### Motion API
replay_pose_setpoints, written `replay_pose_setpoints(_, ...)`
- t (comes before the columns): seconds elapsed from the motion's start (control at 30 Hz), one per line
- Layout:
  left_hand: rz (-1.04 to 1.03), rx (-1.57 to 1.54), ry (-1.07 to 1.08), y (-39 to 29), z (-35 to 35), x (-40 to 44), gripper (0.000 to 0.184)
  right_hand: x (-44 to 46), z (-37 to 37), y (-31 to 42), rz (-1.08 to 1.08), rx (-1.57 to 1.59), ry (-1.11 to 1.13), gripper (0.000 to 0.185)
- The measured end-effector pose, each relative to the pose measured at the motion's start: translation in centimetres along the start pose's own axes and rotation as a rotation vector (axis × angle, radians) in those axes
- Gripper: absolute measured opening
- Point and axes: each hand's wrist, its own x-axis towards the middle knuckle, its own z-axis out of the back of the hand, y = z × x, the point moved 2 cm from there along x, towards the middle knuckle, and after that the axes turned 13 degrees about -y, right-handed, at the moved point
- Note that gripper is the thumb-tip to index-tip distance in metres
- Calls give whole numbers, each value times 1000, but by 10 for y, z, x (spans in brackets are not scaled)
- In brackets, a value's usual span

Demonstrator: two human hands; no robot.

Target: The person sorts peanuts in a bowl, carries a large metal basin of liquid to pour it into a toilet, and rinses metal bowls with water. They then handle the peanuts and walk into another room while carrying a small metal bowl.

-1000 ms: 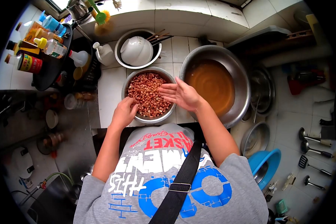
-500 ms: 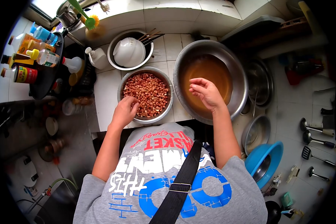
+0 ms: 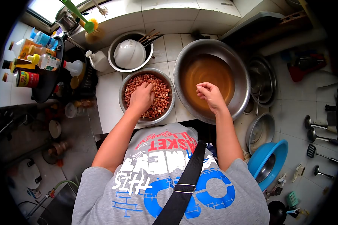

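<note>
My left hand (image 3: 142, 98) is over the metal bowl (image 3: 170, 107) of reddish-brown peanuts (image 3: 158, 91). Its fingers curl down onto the peanuts, and the fingertips are mostly hidden behind the hand. Above the large metal basin (image 3: 241, 75), my right hand (image 3: 211, 96) has its fingers drawn together in a pinch. Anything between those fingers is too small to make out. Brownish liquid (image 3: 206, 71) fills the bottom of the basin, just beyond the right hand.
A smaller metal bowl (image 3: 112, 56) holds white bowls (image 3: 129, 54) and chopsticks (image 3: 149, 35) at the back. Bottles (image 3: 45, 62) stand on a black shelf at left. A blue basin (image 3: 279, 157) sits at lower right, near ladles (image 3: 317, 135) along the wall.
My left hand has moved from the near left rim of the bowl to over the middle of the peanuts. The right hand stays above the basin, its fingers drawn closer together.
</note>
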Motion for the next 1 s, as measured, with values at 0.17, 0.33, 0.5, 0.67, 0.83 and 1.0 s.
replay_pose_setpoints(0.17,9,35,5,9,-11,-4,10,-5,-22,4,30,-65,49,18)
replay_pose_setpoints(0.33,94,-42,-89,14,1,-16,10,-1,-35,13,45,-89,70,17)
replay_pose_setpoints(0.5,166,-205,-202,24,15,-27,10,13,-66,27,134,-90,123,18)
replay_pose_setpoints(0.67,313,-288,-152,26,38,-38,9,44,-131,52,691,-566,96,11)
replay_pose_setpoints(0.83,428,-327,-173,34,55,-50,9,115,-188,28,1128,-1328,186,23)
replay_pose_setpoints(1.0,400,-364,-234,44,66,-66,8,159,-214,14,746,-1666,401,38)
